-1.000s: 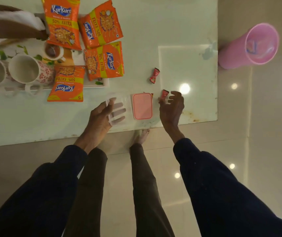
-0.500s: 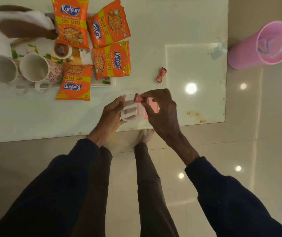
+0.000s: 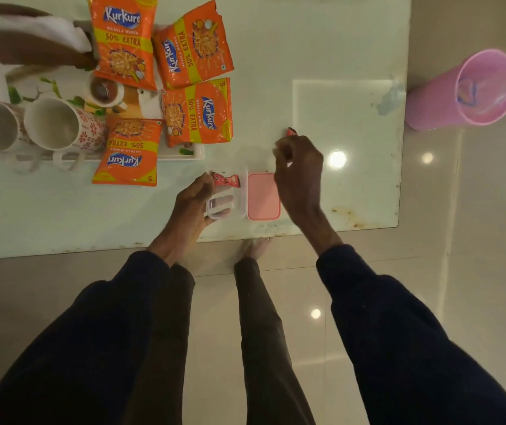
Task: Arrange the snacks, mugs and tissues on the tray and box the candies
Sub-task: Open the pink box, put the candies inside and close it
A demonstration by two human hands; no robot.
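My left hand (image 3: pixel 189 207) grips the left side of a small clear box (image 3: pixel 230 207) near the table's front edge. One red wrapped candy (image 3: pixel 226 180) lies at the box's far rim. The pink lid (image 3: pixel 263 196) rests flat just right of the box. My right hand (image 3: pixel 299 168) reaches farther out, fingertips curled over a second red candy (image 3: pixel 291 131), which peeks out beyond them. At the back left, several orange snack packets (image 3: pixel 198 113) and two floral mugs (image 3: pixel 54 122) stand on a white tray (image 3: pixel 195 154), with white tissues (image 3: pixel 31 29) in a brown holder.
The pale glass table (image 3: pixel 337 56) ends at its front edge just below the box. A pink plastic bin (image 3: pixel 472 90) stands on the floor past the table's right edge. One snack packet (image 3: pixel 127 151) overhangs the tray's front rim. My legs are below.
My right hand left the first candy at the box and moved away to the right and forward, onto the second candy. My left hand stays on the box.
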